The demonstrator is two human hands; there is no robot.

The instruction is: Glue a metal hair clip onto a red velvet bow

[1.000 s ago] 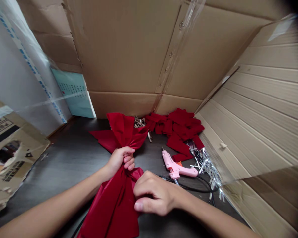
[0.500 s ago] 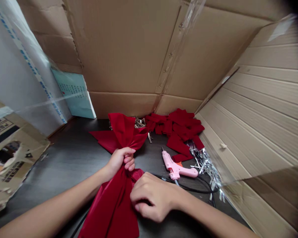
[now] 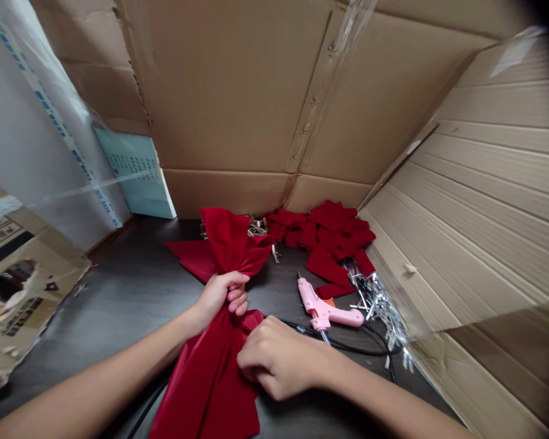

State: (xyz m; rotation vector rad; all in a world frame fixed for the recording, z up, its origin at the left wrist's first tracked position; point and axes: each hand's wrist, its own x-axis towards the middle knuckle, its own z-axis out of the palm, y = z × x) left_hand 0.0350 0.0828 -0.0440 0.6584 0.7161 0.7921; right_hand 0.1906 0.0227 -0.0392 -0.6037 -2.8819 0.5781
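Note:
A large red fabric bow [image 3: 210, 378] stands gathered in front of me, its loops fanned out at the top and its long tails hanging toward the near edge. My left hand [image 3: 224, 292] is closed round its pinched middle. Just below and to the right, my right hand [image 3: 279, 360] is closed at the bow's right edge, with a fold of the red fabric at its fingers; the fingertips are partly hidden against the cloth. Right of the hands lies a pink glue gun [image 3: 324, 308], nozzle pointing away from me.
Red fabric pieces [image 3: 338, 228] are heaped at the back, near metal clips [image 3: 257, 227]. Silver twist ties [image 3: 384, 311] lie along the right cardboard wall [image 3: 476, 201]. A black cable [image 3: 366, 350] runs behind my right hand. A torn cardboard box [image 3: 32, 286] stands left, a pale blue booklet [image 3: 135, 174] behind.
My right hand has shifted slightly left and turned, its fingers curling in closer to the fabric. The bow's lower tail has moved a little to the right. My left hand keeps its grip.

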